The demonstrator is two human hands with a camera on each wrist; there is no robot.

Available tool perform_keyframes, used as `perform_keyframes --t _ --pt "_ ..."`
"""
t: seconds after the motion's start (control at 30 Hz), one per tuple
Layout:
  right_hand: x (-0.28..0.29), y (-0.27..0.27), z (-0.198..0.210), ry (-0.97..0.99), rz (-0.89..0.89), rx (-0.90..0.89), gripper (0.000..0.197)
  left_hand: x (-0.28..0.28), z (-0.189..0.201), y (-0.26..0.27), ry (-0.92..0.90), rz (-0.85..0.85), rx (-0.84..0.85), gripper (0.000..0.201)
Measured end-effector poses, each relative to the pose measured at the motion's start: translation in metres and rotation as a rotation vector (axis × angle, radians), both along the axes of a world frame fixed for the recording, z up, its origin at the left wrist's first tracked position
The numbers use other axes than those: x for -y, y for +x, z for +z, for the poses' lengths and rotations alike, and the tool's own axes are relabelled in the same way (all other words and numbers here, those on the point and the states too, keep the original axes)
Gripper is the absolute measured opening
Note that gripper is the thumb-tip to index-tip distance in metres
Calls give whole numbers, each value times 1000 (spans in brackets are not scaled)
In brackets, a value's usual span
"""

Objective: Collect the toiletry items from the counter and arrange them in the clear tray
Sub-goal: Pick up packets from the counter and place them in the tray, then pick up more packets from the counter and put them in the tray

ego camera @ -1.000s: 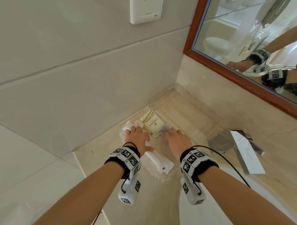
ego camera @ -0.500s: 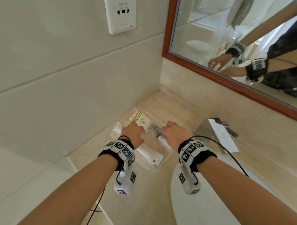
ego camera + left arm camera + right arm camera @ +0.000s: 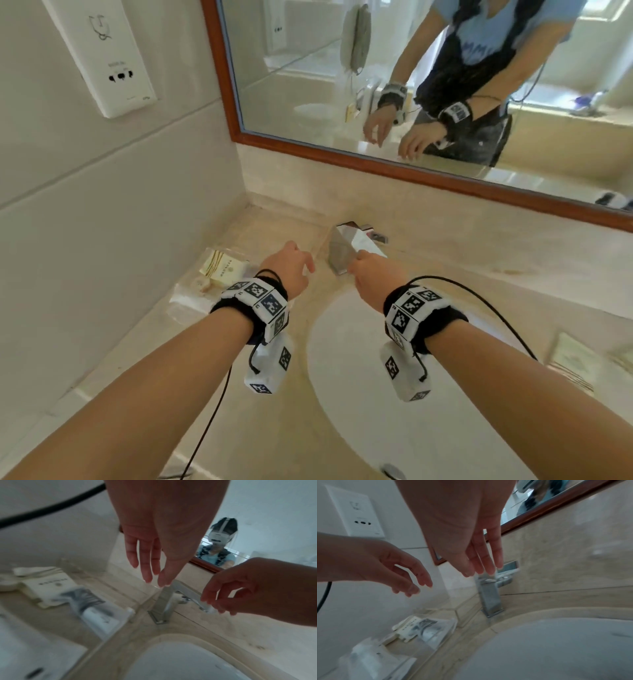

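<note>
Both hands have lifted out of the tray since the earlier frame and now hang in the air above the counter, in front of the faucet.

Left hand (image 3: 287, 270): empty, fingers extended and slightly spread, pointing down toward the counter (image 3: 479, 274). It touches nothing.

Right hand (image 3: 375, 277): empty, fingers loosely curled, holding nothing. In the head view it lies just in front of the faucet (image 3: 337, 253), apart from it.

Tray (image 3: 191, 305): clear, set on the counter at its left end, near the side wall and left of the sink (image 3: 359, 359). It lies below and to the left of the left hand.

Tray contents:
- Cream packet (image 3: 51, 586) with dark lettering, toward the back.
- Comb (image 3: 82, 597), dark, in a clear wrapper, lying partly over the cream packet.
- White wrapped packet (image 3: 373, 657) toward the front.

Further items: cream packets (image 3: 575, 359) lie on the counter to the right of the sink, well apart from the tray.

Surroundings: a wood-framed mirror (image 3: 411, 85) hangs above the back edge of the counter; a white socket (image 3: 106, 61) is mounted on the side wall.
</note>
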State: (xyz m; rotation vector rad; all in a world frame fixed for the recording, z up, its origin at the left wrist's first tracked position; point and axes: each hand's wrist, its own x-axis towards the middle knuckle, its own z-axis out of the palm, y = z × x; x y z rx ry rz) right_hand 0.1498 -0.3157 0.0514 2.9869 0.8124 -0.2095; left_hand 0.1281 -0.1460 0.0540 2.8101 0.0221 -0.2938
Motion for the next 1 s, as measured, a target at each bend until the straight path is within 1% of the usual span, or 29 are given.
perform_keyframes --t 0.07,0.2,0.37,0.53,0.63,0.77,0.87,1.0 --pt "29 -10 1 -14 -71 16 36 27 1 6 13 -80 -2 28" --pt "93 -32 -2 -30 -242 1 28 93 2 17 -8 -231 -8 31" --pt "172 -63 -6 -41 -457 -19 28 180 -6 14 -25 -418 -17 25" --pt "245 -94 -12 -66 -634 -53 29 262 -16 5 -37 -569 -44 25" --pt "284 -109 -16 -88 -730 -72 30 305 -21 0 -23 -632 -76 26" --pt "329 -123 -27 -107 -842 -154 31 354 -27 -4 -12 -697 -97 27" --pt "356 -127 -35 -117 -912 -220 33 383 -33 -1 11 -725 -106 29" --pt "381 -124 -47 -126 -961 -279 33 414 -45 6 50 -761 -137 35"
